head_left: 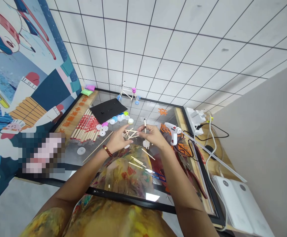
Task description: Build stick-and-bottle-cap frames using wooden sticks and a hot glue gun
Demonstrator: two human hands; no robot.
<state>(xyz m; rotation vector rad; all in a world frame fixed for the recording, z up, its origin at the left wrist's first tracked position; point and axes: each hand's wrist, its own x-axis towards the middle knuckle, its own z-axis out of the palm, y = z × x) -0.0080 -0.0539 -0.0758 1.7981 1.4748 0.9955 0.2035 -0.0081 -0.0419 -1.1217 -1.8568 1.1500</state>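
At the far left, a painted wall [32, 85] is rising beside the table [148, 107], and a blurred patch at the table's near left corner is hiding whatever is there. Green and pink packets [87, 92] are lying at the back left corner. Nearer, chopsticks in red-and-white wrappers [85, 126] are lying side by side in a row, and a black sheet [110, 111] is resting just behind them. White discs [102, 133] are sitting at their right, with a long stick [97, 147] slanting toward the left hand [115, 140].

The left hand, wearing a beaded bracelet [107, 150], is curving wide, thumb and fingers apart around one side of a small stick frame [132, 131]; whether it is touching the frame, I cannot tell. Small bottle caps [114, 118] are lining up behind, and a stick model with blue wheels [137, 102] is standing at the back edge. The frame is hanging between the two hands, above the table's middle, and the right hand [153, 135] is pinching its other side between thumb and fingers. Loose sticks [148, 154] and blue-handled scissors [158, 176] are lying nearer the person.

Farther right, a white glue gun [174, 131] is resting near the right hand, red-handled pliers [197, 182] are lying closer in, and white cables are trailing past the table's right edge.
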